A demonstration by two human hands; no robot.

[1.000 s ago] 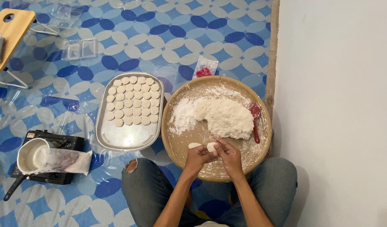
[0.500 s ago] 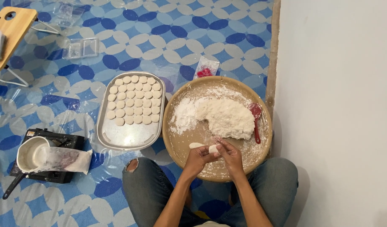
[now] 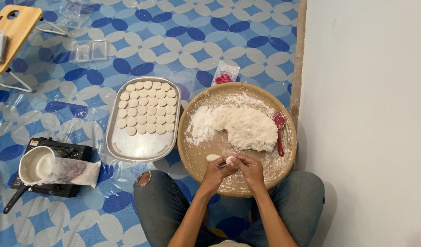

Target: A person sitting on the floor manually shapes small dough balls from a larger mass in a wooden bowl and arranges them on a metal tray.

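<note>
A round wooden tray [image 3: 192,146] lies on the floor between my knees, dusted with flour. A big heap of white dough [image 3: 247,128] fills its middle. My left hand [image 3: 218,170] and my right hand [image 3: 249,168] meet over the tray's near part, both pinching a small piece of dough [image 3: 229,160] between the fingertips. A small oval lump of dough [image 3: 213,158] rests on the tray just left of my left hand. A red spoon [image 3: 279,130] lies at the tray's right side.
A metal tray [image 3: 137,146] to the left holds several rows of round flat dough discs [image 3: 147,107]. A portable stove with a small pot [image 3: 34,165] sits at the lower left. A sachet [image 3: 225,73], clear plastic boxes [image 3: 89,50] and a small wooden table [image 3: 14,32] lie farther off. A white wall is on the right.
The camera view has shifted slightly. My hands stay together over the near part of the tray, still working the small piece of dough.
</note>
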